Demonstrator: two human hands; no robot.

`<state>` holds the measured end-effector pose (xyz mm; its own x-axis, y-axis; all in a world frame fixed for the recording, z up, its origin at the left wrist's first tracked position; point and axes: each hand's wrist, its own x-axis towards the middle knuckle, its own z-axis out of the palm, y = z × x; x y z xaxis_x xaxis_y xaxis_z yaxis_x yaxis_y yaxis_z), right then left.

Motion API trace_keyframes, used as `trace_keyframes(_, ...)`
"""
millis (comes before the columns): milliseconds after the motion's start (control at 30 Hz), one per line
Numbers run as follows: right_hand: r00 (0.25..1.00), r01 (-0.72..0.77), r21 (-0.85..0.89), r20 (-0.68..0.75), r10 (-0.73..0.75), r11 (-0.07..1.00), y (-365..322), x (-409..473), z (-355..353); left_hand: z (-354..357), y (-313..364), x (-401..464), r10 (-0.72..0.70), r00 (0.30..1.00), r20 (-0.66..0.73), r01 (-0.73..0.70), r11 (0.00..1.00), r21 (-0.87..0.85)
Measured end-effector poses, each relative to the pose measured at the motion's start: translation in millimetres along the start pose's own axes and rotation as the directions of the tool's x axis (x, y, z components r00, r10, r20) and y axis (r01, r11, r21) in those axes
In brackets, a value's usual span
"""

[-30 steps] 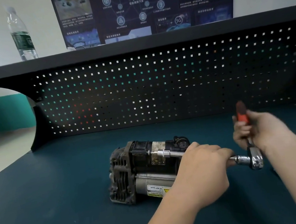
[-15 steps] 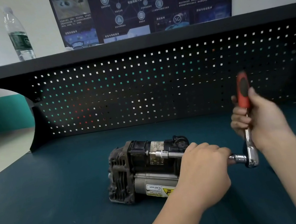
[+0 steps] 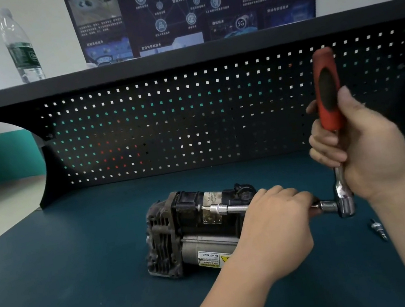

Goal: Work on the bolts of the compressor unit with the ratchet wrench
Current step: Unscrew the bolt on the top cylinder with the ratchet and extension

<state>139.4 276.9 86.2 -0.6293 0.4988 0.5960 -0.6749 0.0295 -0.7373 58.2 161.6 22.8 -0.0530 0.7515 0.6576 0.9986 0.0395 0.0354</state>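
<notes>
The compressor unit [image 3: 189, 231] lies on its side on the blue bench top, its finned grey end to the left. A ratchet wrench [image 3: 328, 97] with a red and black handle stands nearly upright, its chrome head [image 3: 345, 201] low at the right. From the head a long extension bar [image 3: 230, 208] runs left to a socket on a bolt at the unit's upper side. My right hand [image 3: 363, 145] grips the handle. My left hand [image 3: 278, 231] is curled round the extension bar, covering the unit's right end.
A loose bolt [image 3: 378, 228] lies on the bench top to the right of the wrench head. A perforated back panel [image 3: 178, 120] rises behind the unit under a shelf that carries a water bottle [image 3: 21, 49]. The bench's left edge [image 3: 5, 232] borders open floor.
My right hand has swung the wrench handle up from a low, tilted position to nearly upright. The left hand has stayed on the extension bar and the compressor has not moved.
</notes>
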Motion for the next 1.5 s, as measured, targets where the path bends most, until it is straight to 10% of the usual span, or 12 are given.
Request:
trace_keyframes(133,0.803,-0.35,0.234,-0.425,0.419,0.907,20.9,9.0,-21.4,1.3,-0.2,-4.8,0.002,0.999,0.04,-0.002,1.0,-0.003)
trace_keyframes(267,0.511,-0.505,0.621,-0.344,0.788,0.599,38.3,6.4,-38.4,-2.5,-2.7,-5.2,0.006,1.0,0.014,-0.006,0.999,-0.046)
trace_keyframes(433,0.946,-0.233,0.279,-0.158,0.284,0.932,9.7,9.6,-20.6,-2.6,-4.5,-3.4,-0.001,0.998,0.067,0.0,1.0,0.011)
trace_keyframes(500,0.994,-0.104,0.141,0.04,0.099,0.985,3.0,4.7,-9.9,-3.3,-3.9,-0.5,-0.017,0.998,0.055,0.018,1.0,-0.01)
trace_keyframes(667,0.959,-0.193,0.163,-0.175,0.221,0.968,14.7,6.9,-17.1,-2.0,-6.7,-2.7,0.031,0.997,0.064,-0.03,0.999,-0.012)
trace_keyframes(833,0.499,-0.393,0.723,-0.351,0.792,0.568,52.3,7.4,-39.1,-4.7,-7.2,-1.7,0.009,0.999,0.048,-0.005,0.997,-0.075)
trace_keyframes(1067,0.966,-0.258,0.176,0.024,0.258,0.95,6.3,12.7,-22.9,-5.7,-10.3,-1.3,-0.003,0.994,0.113,0.006,1.0,-0.026)
trace_keyframes(1133,0.973,-0.222,0.172,0.103,0.206,0.96,3.8,10.3,-18.0,-6.1,-10.3,-1.1,-0.006,0.994,0.11,0.013,0.998,-0.067)
trace_keyframes(1233,0.902,-0.33,0.269,-0.194,0.386,0.905,16.4,11.2,-21.8,-4.3,-9.9,-4.1,0.008,0.995,0.095,-0.003,0.999,-0.054)
trace_keyframes(1400,0.441,-0.529,0.637,-0.358,0.823,0.561,51.2,5.4,-39.9,-5.2,-8.0,-2.5,-0.014,0.999,0.044,0.018,0.996,-0.088)
trace_keyframes(1500,0.637,-0.465,0.564,-0.322,0.701,0.682,38.6,11.2,-41.9,-6.0,-9.5,-3.5,-0.006,0.998,0.069,0.012,0.997,-0.083)
